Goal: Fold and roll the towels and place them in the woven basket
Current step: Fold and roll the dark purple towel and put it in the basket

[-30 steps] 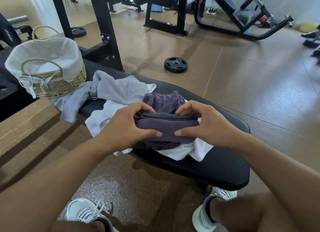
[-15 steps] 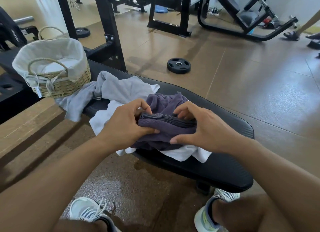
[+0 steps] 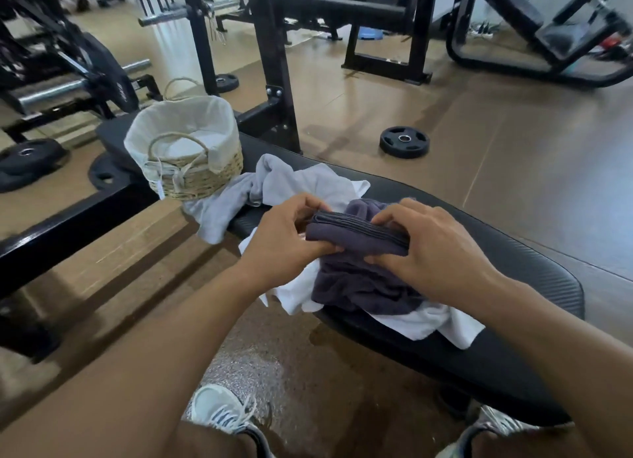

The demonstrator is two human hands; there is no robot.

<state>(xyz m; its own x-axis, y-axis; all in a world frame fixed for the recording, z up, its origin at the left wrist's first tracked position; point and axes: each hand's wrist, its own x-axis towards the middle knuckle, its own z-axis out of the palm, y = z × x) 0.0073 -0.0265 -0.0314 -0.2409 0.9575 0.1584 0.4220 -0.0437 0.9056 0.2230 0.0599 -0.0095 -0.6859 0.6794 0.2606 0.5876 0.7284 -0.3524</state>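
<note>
A dark purple towel [image 3: 356, 252] is held over the black padded bench [image 3: 534, 272], its upper part folded into a thick band whose stacked edges show along the top, while the rest hangs crumpled below. The left end of the band is pinched by the left hand [image 3: 284, 241], thumb underneath and fingers curled over the top edge. The right end is gripped by the right hand [image 3: 431, 252], with the thumb pressed against the near face and the fingers curled over the far side. Beneath the purple towel a white towel [image 3: 428, 324] is spread on the bench, spilling over its near edge. A light grey towel [image 3: 239, 197] lies bunched further left, draped off the bench end and touching the base of the woven basket [image 3: 202, 176]. The basket is lined with white cloth folded over its rim, and stands upright at the bench's far left end; something white is seen inside, too unclear to name. A black weight plate [image 3: 404, 141] lies flat on the brown floor beyond the bench.
</note>
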